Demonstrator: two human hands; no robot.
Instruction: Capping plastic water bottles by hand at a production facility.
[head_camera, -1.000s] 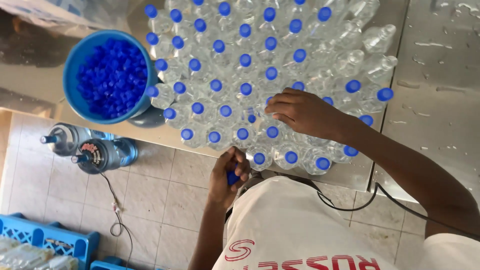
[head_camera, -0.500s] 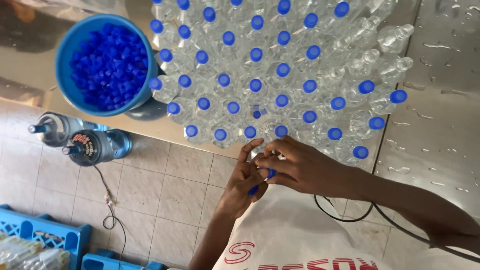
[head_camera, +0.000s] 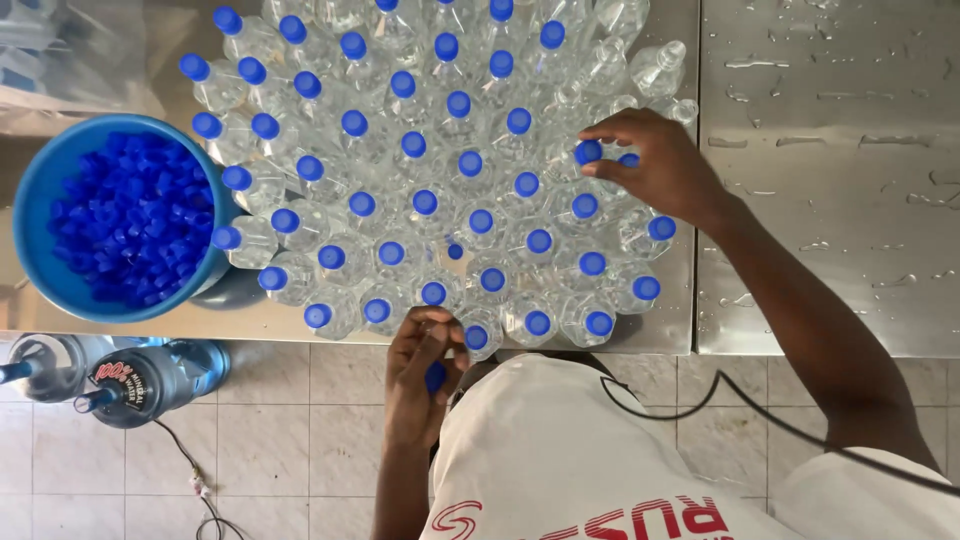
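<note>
Several clear plastic bottles (head_camera: 420, 200) with blue caps stand packed together on a wet steel table (head_camera: 830, 180). My right hand (head_camera: 655, 165) reaches over the far right of the group, its fingers pinching a blue cap (head_camera: 588, 152) on top of a bottle. A few bottles (head_camera: 660, 65) beyond it have no caps. My left hand (head_camera: 420, 375) stays at the table's near edge, curled around loose blue caps (head_camera: 435, 377), just below the front row of bottles.
A blue bucket (head_camera: 40, 190) full of blue caps sits at the table's left end. Two large water jugs (head_camera: 140, 375) lie on the tiled floor below. A black cable (head_camera: 700, 395) crosses my white shirt.
My right hand left my left hand at the near edge and moved up to the far right bottles with a cap. The view shifted, and the left hand kept its caps.
</note>
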